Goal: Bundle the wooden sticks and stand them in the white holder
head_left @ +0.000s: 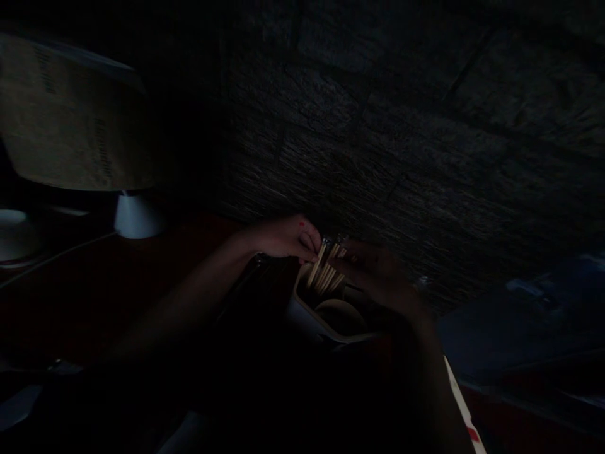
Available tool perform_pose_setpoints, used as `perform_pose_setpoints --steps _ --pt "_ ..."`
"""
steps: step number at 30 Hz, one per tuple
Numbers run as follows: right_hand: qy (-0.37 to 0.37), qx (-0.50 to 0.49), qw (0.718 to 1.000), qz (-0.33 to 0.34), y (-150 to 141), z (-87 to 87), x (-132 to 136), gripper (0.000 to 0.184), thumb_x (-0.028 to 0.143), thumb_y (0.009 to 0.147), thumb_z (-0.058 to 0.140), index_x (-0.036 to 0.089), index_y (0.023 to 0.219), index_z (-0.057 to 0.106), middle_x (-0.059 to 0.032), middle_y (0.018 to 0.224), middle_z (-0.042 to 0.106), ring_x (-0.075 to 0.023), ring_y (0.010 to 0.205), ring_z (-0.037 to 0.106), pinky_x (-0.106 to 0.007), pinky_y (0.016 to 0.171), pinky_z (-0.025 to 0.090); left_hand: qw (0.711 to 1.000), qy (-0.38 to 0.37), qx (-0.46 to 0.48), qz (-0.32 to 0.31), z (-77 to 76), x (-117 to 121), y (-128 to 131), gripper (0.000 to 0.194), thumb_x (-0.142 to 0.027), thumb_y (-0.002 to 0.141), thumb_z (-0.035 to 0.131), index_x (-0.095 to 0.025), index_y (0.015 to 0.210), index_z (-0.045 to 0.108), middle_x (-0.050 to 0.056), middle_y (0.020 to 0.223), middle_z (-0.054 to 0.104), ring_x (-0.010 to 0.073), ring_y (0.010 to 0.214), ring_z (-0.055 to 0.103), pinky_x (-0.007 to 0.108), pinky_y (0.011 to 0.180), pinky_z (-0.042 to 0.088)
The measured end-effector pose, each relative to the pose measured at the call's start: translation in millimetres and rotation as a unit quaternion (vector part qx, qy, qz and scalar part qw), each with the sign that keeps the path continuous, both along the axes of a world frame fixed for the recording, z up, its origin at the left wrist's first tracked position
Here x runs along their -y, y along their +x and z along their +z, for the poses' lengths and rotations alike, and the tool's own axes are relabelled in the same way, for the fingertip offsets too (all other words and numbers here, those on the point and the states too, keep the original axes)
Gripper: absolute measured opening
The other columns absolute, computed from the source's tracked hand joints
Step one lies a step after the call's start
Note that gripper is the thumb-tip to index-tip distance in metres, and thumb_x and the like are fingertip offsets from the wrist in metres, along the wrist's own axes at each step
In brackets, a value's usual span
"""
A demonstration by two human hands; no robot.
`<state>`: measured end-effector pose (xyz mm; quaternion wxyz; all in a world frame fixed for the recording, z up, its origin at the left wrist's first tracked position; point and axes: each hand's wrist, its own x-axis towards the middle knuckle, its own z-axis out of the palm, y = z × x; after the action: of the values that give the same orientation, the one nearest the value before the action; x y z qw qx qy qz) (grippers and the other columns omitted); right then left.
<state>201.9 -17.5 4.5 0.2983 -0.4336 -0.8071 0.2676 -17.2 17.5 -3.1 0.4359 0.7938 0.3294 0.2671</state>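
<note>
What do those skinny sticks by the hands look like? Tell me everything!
The skinny sticks are straight, pale tan and look wooden. Several stand in a slanting bunch, lower ends inside the container, tops poking above its rim. Something shiny shows at the tops, but it's too dark to tell what. The left hand is at one side, the right hand at the other; how firmly they hold is unclear.

the forearms are bare, and the left hand bears a small red mark.
</note>
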Motion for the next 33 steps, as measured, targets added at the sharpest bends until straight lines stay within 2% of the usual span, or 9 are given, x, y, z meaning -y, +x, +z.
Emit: perform_pose_setpoints --steps 9,15,21,26,33 --pt "-0.051 -0.037 0.998 0.004 6.1 2.4 1.7 0.026 0.037 0.082 0.065 0.017 0.097 0.069 -0.0042 0.081 0.071 -0.0154 0.065 0.061 -0.025 0.054 0.044 0.999 -0.018 0.029 -0.005 -0.1 1.1 0.7 0.007 -0.016 0.073 0.068 -0.011 0.077 0.066 0.002 0.067 0.069 0.011 0.06 0.064 0.02 0.056 0.047" --pt "-0.043 -0.042 0.998 -0.003 9.2 8.1 4.9 0.025 0.036 0.081 0.067 0.016 0.095 0.069 -0.0066 0.092 0.072 -0.0185 0.079 0.064 -0.027 0.063 0.048 0.999 -0.02 0.03 0.004 1.0 2.0 0.1 0.01 -0.016 0.074 0.068 -0.011 0.082 0.065 0.004 0.075 0.07 0.0106 0.062 0.063 0.021 0.058 0.048" --pt "-0.034 -0.027 0.999 0.003 15.9 6.2 2.4 0.022 0.035 0.082 0.066 0.016 0.094 0.069 -0.0036 0.083 0.068 -0.015 0.07 0.06 -0.024 0.057 0.044 1.0 -0.008 0.021 0.008 3.1 4.1 -1.0 0.014 -0.02 0.073 0.068 -0.011 0.083 0.066 0.006 0.077 0.071 0.0152 0.066 0.066 0.026 0.061 0.049" --pt "-0.033 -0.011 0.999 0.015 11.8 7.7 2.4 0.021 0.033 0.084 0.064 0.016 0.096 0.068 -0.0034 0.084 0.068 -0.0149 0.071 0.06 -0.025 0.06 0.044 1.0 0.0 0.018 0.009 4.9 6.7 -1.1 0.012 -0.018 0.075 0.066 -0.011 0.084 0.066 0.005 0.075 0.071 0.0123 0.064 0.065 0.022 0.059 0.048" --pt "-0.049 -0.017 0.999 0.016 14.3 5.9 1.9 0.023 0.035 0.084 0.063 0.018 0.099 0.068 -0.005 0.09 0.07 -0.017 0.076 0.062 -0.026 0.062 0.046 0.999 0.036 0.002 0.029 9.7 10.6 -5.9 0.012 -0.02 0.077 0.065 -0.011 0.084 0.065 0.004 0.076 0.071 0.0128 0.068 0.066 0.021 0.061 0.049"
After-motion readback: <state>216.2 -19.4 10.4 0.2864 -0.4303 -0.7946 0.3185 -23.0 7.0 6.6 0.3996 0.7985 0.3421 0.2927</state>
